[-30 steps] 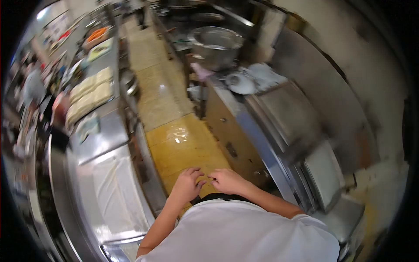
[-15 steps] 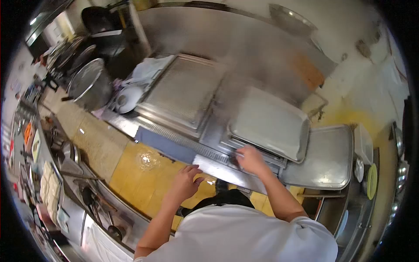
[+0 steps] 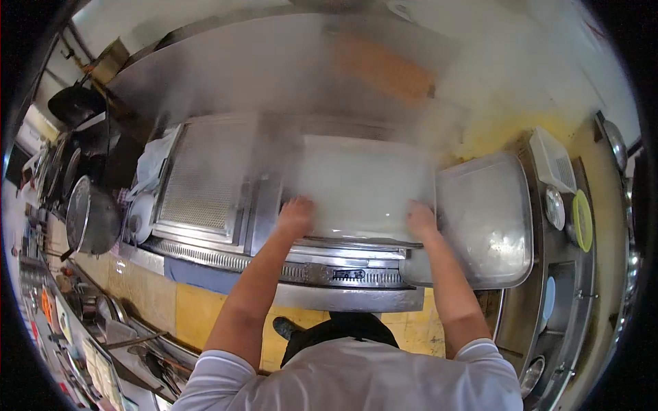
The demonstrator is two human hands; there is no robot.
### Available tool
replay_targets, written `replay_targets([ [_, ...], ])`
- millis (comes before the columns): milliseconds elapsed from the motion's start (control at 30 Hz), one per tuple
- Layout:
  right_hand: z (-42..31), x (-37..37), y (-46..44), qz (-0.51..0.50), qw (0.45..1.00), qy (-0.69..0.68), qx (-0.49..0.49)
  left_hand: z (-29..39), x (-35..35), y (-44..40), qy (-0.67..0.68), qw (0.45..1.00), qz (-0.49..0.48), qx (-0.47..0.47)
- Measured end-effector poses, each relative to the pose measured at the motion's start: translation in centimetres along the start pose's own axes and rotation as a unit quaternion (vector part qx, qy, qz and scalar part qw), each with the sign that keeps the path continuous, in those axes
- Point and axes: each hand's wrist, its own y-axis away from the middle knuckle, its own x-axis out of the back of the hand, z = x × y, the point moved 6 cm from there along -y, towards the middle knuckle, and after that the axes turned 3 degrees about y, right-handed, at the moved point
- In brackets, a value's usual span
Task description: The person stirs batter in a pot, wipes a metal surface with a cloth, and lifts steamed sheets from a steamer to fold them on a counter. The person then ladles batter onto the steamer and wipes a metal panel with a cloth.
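Note:
A rectangular tray [image 3: 363, 240] covered by a smooth, pale white layer [image 3: 370, 185] sits level over the right half of a steel steamer counter. Steam blurs its far side. My left hand [image 3: 296, 218] is at the tray's left front corner, fingers curled around the edge. Across from it, my right hand [image 3: 420, 220] grips the right edge near the front, its fingertips partly hidden by haze. Beside the right hand lies a bare metal tray [image 3: 486, 219]. Left of my left hand, a perforated steel panel [image 3: 199, 178] is set into the counter.
A blue cloth [image 3: 205, 275] hangs along the counter's front edge. Far left stand a large metal pot [image 3: 96, 217] and a bowl [image 3: 142, 216]. On the right are a white plastic basket [image 3: 552, 161] and a yellow-green rimmed bowl [image 3: 582, 220]. Steam rises at the back.
My view has turned right. My right hand has moved from the counter front to the tray's right edge. My left hand, previously free in the air, is now on the tray's left corner.

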Motion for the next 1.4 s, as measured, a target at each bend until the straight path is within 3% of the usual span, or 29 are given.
replay_targets([
  [67,-0.9,0.4,0.2,-0.037,0.996,-0.059,-0.061,0.2,0.9,-1.0,-0.006,0.993,-0.103,0.05],
  [133,-2.0,1.7,1.3,-0.005,0.996,-0.029,-0.089,-0.4,-0.1,-1.3,-0.013,0.988,-0.14,0.071],
  [167,-2.2,2.5,1.8,-0.005,0.996,-0.014,-0.088,-0.8,-0.6,-1.2,-0.017,0.984,-0.158,0.084],
  [267,-2.6,3.7,3.1,-0.03,0.997,0.026,-0.061,-0.4,2.5,0.8,0.032,0.998,-0.056,0.019],
  [367,-3.2,4.3,5.2,-0.069,0.994,0.08,-0.006,-0.5,3.1,2.2,0.006,0.995,-0.101,0.007],
  [467,-3.9,4.4,7.2,-0.032,0.987,0.14,0.077,-0.1,4.1,4.1,0.025,0.974,-0.217,0.055],
  [567,-5.3,7.4,8.0,-0.068,0.988,0.14,0.004,0.1,5.3,3.8,0.06,0.964,-0.256,0.051],
  [667,-5.6,8.9,5.5,-0.117,0.989,0.087,-0.011,0.4,7.4,0.8,0.149,0.986,-0.054,0.042],
  [767,-4.5,9.2,0.6,0.147,0.989,-0.028,-0.005,0.4,6.8,-4.4,0.168,0.985,0.028,0.036],
  [867,-2.2,5.5,-8.0,-0.042,0.995,0.096,0.001,-0.9,5.2,-9.7,0.124,0.988,0.076,0.057],
  [1000,-1.3,4.6,-12.2,0.141,0.985,0.089,0.04,-1.5,2.5,-14.3,-0.021,0.997,0.053,0.06],
  [1100,-1.9,4.9,-12.5,0.097,0.986,0.139,-0.002,-1.8,1.2,-15.6,-0.069,0.995,0.032,0.066],
  [1167,-2.3,6.0,-12.3,-0.005,0.987,0.162,-0.025,-3.0,-0.2,-16.2,-0.098,0.993,0.021,0.067],
  [1267,-1.3,6.2,-12.1,0.004,0.983,0.176,-0.048,-3.5,0.7,-15.5,-0.067,0.994,0.066,0.06],
  [1400,0.2,8.0,-10.4,0.085,0.984,0.153,-0.004,-4.8,1.0,-14.6,0.006,0.99,0.017,0.14],
])
